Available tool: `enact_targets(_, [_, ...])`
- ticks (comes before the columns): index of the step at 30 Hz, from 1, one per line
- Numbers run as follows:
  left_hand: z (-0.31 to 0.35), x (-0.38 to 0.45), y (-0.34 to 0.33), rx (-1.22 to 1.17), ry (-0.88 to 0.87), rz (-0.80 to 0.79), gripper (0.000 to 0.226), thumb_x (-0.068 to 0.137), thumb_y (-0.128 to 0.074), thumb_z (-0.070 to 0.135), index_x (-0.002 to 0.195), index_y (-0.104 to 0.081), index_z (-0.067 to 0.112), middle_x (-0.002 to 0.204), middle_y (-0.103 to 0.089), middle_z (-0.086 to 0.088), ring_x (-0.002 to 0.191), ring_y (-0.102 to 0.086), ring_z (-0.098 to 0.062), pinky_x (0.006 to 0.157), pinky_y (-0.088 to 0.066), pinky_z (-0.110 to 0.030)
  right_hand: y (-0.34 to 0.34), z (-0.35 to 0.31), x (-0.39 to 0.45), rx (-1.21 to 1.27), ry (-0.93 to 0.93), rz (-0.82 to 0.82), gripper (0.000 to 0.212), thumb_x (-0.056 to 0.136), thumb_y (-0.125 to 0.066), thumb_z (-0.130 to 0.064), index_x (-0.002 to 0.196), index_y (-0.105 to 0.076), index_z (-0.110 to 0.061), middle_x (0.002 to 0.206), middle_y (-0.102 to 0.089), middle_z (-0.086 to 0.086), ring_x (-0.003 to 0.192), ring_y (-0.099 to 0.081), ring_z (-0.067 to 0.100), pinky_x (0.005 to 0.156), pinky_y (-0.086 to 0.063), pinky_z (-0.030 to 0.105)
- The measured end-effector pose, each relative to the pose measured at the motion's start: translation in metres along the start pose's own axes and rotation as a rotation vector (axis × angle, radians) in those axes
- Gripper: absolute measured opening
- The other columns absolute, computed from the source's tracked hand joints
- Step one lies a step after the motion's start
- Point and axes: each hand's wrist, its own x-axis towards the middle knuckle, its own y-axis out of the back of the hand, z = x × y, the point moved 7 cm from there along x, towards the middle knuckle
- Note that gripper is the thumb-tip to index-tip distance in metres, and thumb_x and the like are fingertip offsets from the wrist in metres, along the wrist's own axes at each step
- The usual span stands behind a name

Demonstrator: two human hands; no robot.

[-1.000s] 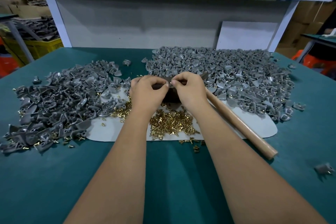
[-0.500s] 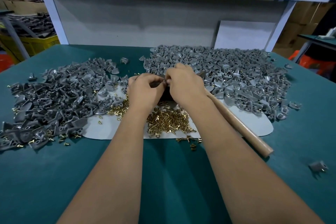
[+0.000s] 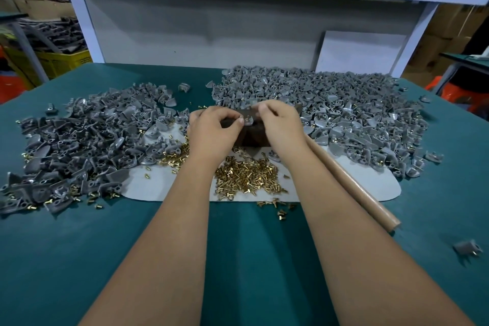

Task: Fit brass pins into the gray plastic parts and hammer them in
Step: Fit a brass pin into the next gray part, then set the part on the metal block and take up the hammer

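My left hand (image 3: 214,130) and my right hand (image 3: 280,127) meet fingertip to fingertip at the table's middle. Together they pinch one small gray plastic part (image 3: 248,116) above a dark block (image 3: 254,136). A brassy glint shows at the part, but I cannot tell whether a pin sits in it. Loose brass pins (image 3: 246,174) lie heaped on a white mat (image 3: 164,185) just under my wrists. The hammer's wooden handle (image 3: 352,188) runs from beneath my right wrist toward the lower right; its head is hidden.
A big heap of gray parts (image 3: 330,108) fills the right rear of the green table (image 3: 238,259), and a darker heap mixed with pins (image 3: 79,140) lies on the left. One stray gray part (image 3: 467,247) lies near the right edge. A white shelf frame (image 3: 79,21) stands behind.
Both hands stay over the dark block. My right fingers have shifted a little on the small part, and the view has tilted slightly.
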Motion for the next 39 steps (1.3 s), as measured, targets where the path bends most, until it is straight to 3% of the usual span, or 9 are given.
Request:
enact_targets(2, [0.0, 0.0, 0.0, -0.002, 0.002, 0.003, 0.007, 0.091, -0.065, 0.034, 0.093, -0.071, 0.033, 0.102, -0.057, 0.017, 0.105, -0.026, -0.012, 0.09, -0.025, -0.029, 0.003, 0.005, 0.003, 0.085, -0.054, 0.013, 0.023, 0.097, -0.049, -0.021, 0.087, -0.068, -0.027, 0.087, -0.068, -0.009, 0.088, -0.061, 0.008, 0.076, -0.046, 0.029])
enact_targets(5, [0.001, 0.0, 0.0, 0.01, -0.006, 0.002, 0.006, 0.091, -0.065, 0.034, 0.092, -0.071, 0.033, 0.105, -0.061, 0.015, 0.106, -0.028, -0.013, 0.09, -0.024, -0.028, -0.003, -0.001, 0.004, -0.039, 0.033, -0.023, 0.015, 0.092, -0.059, -0.023, 0.08, -0.068, -0.027, 0.079, -0.065, -0.016, 0.08, -0.058, 0.002, 0.069, -0.044, 0.023])
enact_targets(10, [-0.001, 0.001, -0.001, 0.003, -0.004, -0.006, 0.011, 0.091, -0.064, 0.034, 0.096, -0.073, 0.032, 0.108, -0.063, 0.014, 0.106, -0.027, -0.011, 0.085, -0.02, -0.024, -0.011, -0.001, 0.005, -0.16, 0.066, -0.003, 0.012, 0.088, -0.066, -0.02, 0.078, -0.068, -0.027, 0.086, -0.068, -0.006, 0.101, -0.057, 0.02, 0.089, -0.048, 0.04])
enact_targets(14, [-0.002, 0.001, -0.002, -0.012, 0.002, -0.004, 0.009, 0.09, -0.065, 0.033, 0.094, -0.073, 0.034, 0.102, -0.059, 0.017, 0.103, -0.024, -0.009, 0.078, -0.017, -0.021, -0.012, -0.005, 0.004, -0.267, 0.099, 0.024, 0.024, 0.089, -0.064, -0.022, 0.068, -0.058, -0.034, 0.086, -0.067, -0.005, 0.103, -0.056, 0.022, 0.084, -0.05, 0.043])
enact_targets(20, [-0.003, 0.003, -0.002, -0.013, 0.001, 0.0, 0.01, 0.09, -0.065, 0.033, 0.095, -0.074, 0.034, 0.101, -0.058, 0.018, 0.104, -0.025, -0.01, 0.082, -0.019, -0.021, -0.013, -0.011, 0.004, -0.416, 0.149, 0.086, 0.012, 0.09, -0.061, -0.027, 0.079, -0.066, -0.028, 0.088, -0.065, -0.005, 0.1, -0.051, 0.02, 0.077, -0.048, 0.037])
enact_targets(28, [-0.003, 0.002, -0.002, -0.023, -0.006, -0.003, 0.01, 0.089, -0.066, 0.035, 0.095, -0.074, 0.033, 0.099, -0.058, 0.018, 0.104, -0.025, -0.011, 0.082, -0.021, -0.023, -0.012, -0.004, 0.0, -0.251, 0.116, 0.106, 0.015, 0.091, -0.061, -0.019, 0.078, -0.063, -0.026, 0.093, -0.063, -0.005, 0.101, -0.048, 0.016, 0.079, -0.044, 0.037])
enact_targets(39, [-0.002, 0.001, -0.002, -0.024, -0.018, 0.001, 0.008, 0.089, -0.067, 0.034, 0.094, -0.074, 0.033, 0.099, -0.058, 0.019, 0.105, -0.027, -0.012, 0.081, -0.02, -0.022, -0.013, -0.003, -0.001, -0.335, 0.136, 0.08, 0.01, 0.092, -0.058, -0.023, 0.087, -0.067, -0.023, 0.095, -0.064, -0.007, 0.104, -0.048, 0.017, 0.082, -0.042, 0.036])
